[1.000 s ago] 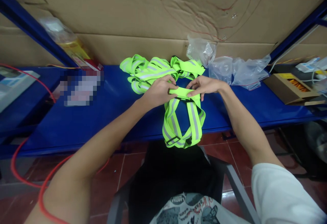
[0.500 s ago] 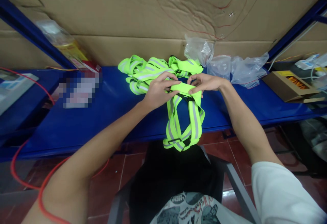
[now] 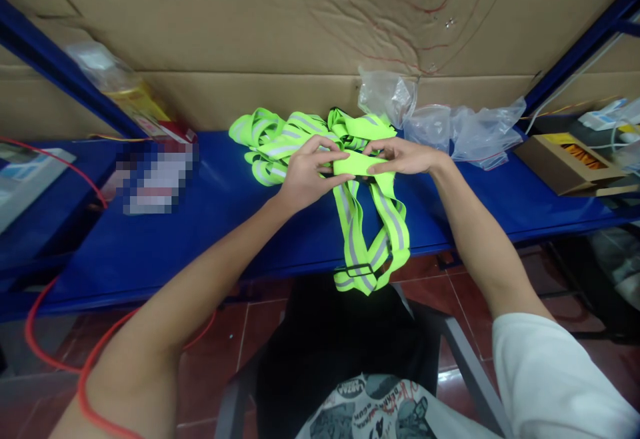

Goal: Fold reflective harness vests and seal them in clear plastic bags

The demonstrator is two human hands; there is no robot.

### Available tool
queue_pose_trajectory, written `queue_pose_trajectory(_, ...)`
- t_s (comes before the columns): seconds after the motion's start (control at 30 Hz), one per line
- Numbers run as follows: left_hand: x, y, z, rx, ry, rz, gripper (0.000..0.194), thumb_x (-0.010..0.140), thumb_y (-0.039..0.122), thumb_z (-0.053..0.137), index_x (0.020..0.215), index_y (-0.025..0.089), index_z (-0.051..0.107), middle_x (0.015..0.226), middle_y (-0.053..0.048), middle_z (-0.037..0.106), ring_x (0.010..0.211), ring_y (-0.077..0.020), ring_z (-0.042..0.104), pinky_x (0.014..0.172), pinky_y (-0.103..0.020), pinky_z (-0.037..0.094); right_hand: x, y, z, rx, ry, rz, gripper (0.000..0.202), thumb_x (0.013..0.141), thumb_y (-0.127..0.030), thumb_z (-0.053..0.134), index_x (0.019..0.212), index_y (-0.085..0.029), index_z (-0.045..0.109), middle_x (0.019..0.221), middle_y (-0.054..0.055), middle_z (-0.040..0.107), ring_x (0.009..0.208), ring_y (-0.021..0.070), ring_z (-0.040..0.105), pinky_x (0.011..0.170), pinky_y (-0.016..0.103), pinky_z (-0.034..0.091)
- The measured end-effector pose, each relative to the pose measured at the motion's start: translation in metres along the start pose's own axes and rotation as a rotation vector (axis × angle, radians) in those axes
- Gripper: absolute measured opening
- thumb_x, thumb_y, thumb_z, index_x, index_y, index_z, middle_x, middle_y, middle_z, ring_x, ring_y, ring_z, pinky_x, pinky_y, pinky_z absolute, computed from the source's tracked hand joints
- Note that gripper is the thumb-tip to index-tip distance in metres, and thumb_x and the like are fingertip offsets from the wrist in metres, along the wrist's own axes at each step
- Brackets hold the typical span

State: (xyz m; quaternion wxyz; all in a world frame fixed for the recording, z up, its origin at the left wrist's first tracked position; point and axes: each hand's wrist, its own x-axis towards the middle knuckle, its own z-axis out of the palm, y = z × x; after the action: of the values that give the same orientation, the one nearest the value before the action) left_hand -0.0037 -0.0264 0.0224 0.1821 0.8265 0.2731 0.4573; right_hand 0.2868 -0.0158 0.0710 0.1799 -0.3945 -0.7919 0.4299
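1. Neon yellow-green, silver-striped fabric strap (image 3: 357, 165): folded top between the fingers (image 3: 333, 156), loops below them.
2. Left hand (image 3: 307, 171) pinches its left end; right hand (image 3: 409, 156), its right.
3. Both forearms (image 3: 243, 249) angle inward.

- A blue bench (image 3: 215, 199) stretches across.
- Yellow-green straps (image 3: 280, 147) lie heaped mid-back.
- Clear bags (image 3: 485, 135) lie to their right.
- A cardboard box (image 3: 557, 167) sits farther right.
- A bottle (image 3: 143, 100) stands back left.
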Motion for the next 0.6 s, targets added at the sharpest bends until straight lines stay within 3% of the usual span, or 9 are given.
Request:
queue_pose_trajectory(0.13,0.003,-0.004,-0.001,-0.038,-0.045,-0.045,0.043,0.091,0.049,0.092,0.123,0.022,0.083,0.142,-0.013,0.069,0.094,-0.0176,0.074,0.082,-0.036,0.07,0.0,-0.003,0.003,0.054,0.008,-0.041,0.059,0.082,-0.055,0.091,0.124,-0.017,0.075,0.098,0.002,0.077,0.084,0.0153,0.061,0.073,0.027,0.048)
queue_pose_trajectory(0.3,0.007,-0.006,-0.003,-0.107,-0.123,-0.109,0.045,0.089,0.049,0.092,0.119,0.018,0.078,0.113,-0.009,0.076,0.077,-0.0143,0.066,0.072,-0.03,0.063,0.001,-0.01,0.008,0.045,0.039,-0.054,0.056,0.078,-0.051,0.093,0.12,-0.016,0.079,0.106,0.005,0.081,0.092,0.0191,0.067,0.081,0.031,0.054)
queue_pose_trajectory(0.47,0.006,-0.009,-0.006,0.05,-0.148,0.013,0.057,0.098,0.062,0.081,0.143,0.028,0.077,0.128,-0.01,0.071,0.091,-0.0185,0.068,0.076,-0.031,0.064,0.003,-0.016,0.01,-0.028,0.138,-0.065,0.051,0.077,-0.047,0.093,0.117,-0.019,0.081,0.114,0.007,0.082,0.104,0.0256,0.07,0.093,0.038,0.058)
queue_pose_trajectory(0.6,0.004,-0.021,-0.007,0.056,-0.179,0.081,0.061,0.099,0.072,0.076,0.142,0.028,0.08,0.128,-0.01,0.068,0.089,-0.0184,0.068,0.081,-0.036,0.066,0.006,-0.013,0.011,-0.148,0.237,-0.099,0.047,0.077,-0.046,0.092,0.115,-0.019,0.081,0.112,0.008,0.082,0.104,0.0279,0.07,0.096,0.04,0.056)
